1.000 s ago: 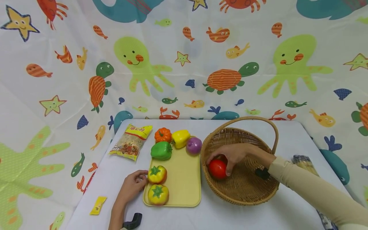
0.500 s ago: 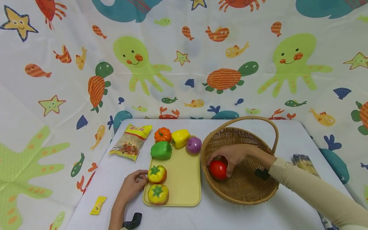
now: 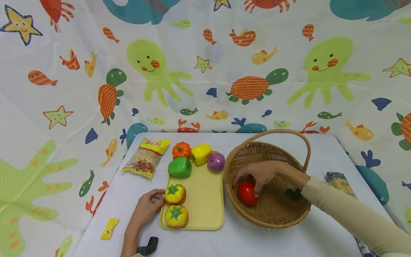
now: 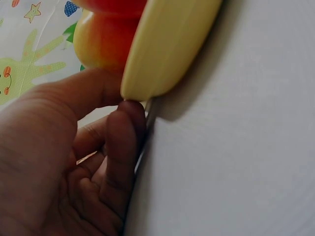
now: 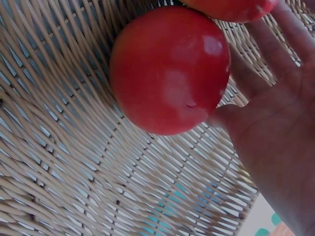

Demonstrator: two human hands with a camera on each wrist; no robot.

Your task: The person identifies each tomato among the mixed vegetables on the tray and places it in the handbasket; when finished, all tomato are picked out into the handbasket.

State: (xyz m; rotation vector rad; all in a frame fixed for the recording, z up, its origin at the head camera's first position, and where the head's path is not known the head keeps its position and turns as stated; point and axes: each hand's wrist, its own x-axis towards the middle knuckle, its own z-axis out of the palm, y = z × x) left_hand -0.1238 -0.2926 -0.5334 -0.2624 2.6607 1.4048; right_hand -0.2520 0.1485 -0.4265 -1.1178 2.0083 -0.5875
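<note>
In the head view my right hand [image 3: 260, 174] reaches into a wicker basket [image 3: 276, 214], over a smooth red tomato [image 3: 248, 193]. In the right wrist view the thumb tip is right at the side of this tomato [image 5: 170, 73]. A second red tomato [image 5: 234, 6] lies at the top of that view, beside the spread fingers [image 5: 268, 44]. My left hand [image 3: 148, 207] rests on the table with loosely bent fingers, its fingertips at the left edge of a yellow tray [image 3: 205, 210]. Two yellow-red, tomato-shaped fruits with green leaf tops [image 3: 175, 194] sit on the tray close by.
A green bell pepper [image 3: 179, 167], small orange pumpkin [image 3: 181, 150], yellow pepper [image 3: 201, 154] and purple onion [image 3: 216, 162] stand around the tray's far end. A food bag [image 3: 146, 158] lies behind left, a yellow packet [image 3: 110, 228] front left. The basket's handle [image 3: 279, 132] arches up.
The red tomato has shifted slightly down and right in the basket, and a gap has appeared between it and the right fingers. The left hand has stayed still.
</note>
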